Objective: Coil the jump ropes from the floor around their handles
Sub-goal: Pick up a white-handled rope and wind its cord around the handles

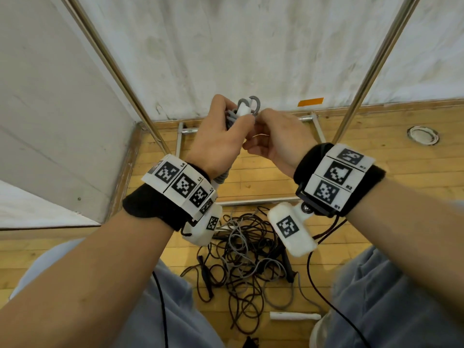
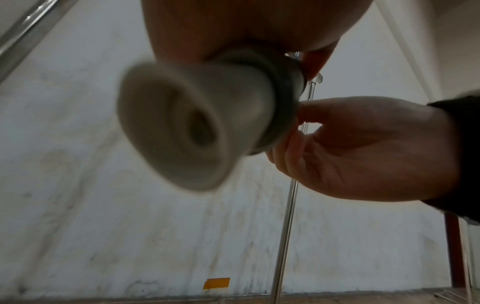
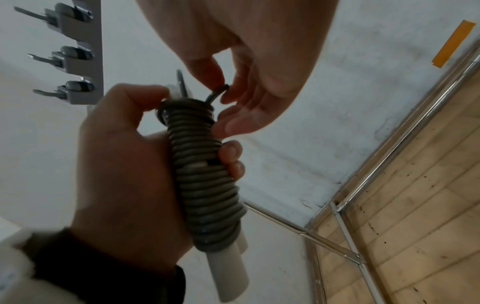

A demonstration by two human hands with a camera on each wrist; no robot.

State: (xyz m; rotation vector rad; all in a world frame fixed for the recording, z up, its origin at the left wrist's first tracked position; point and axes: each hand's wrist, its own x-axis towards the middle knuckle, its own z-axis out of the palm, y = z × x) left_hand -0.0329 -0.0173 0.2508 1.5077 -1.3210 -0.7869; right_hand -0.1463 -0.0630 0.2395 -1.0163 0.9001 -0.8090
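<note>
My left hand (image 1: 221, 136) grips a grey jump rope (image 3: 205, 174) coiled tightly around its two white handles (image 3: 228, 273), holding the bundle upright at chest height. The fingers wrap the coil's middle and the thumb lies near its top. My right hand (image 1: 266, 126) pinches the rope's last loop (image 3: 219, 89) at the top of the coil between thumb and fingertips. Small grey loops (image 1: 252, 104) stick up above a white handle tip (image 1: 243, 110). The left wrist view shows the blurred butt end of a handle (image 2: 182, 127) with the right hand (image 2: 363, 148) beside it.
A tangle of black and grey ropes (image 1: 248, 259) lies on the wooden floor between my knees, with a loose white handle (image 1: 295, 316) near it. Metal frame poles (image 1: 371, 71) rise on both sides. A wall rack with hooks (image 3: 78, 55) hangs ahead.
</note>
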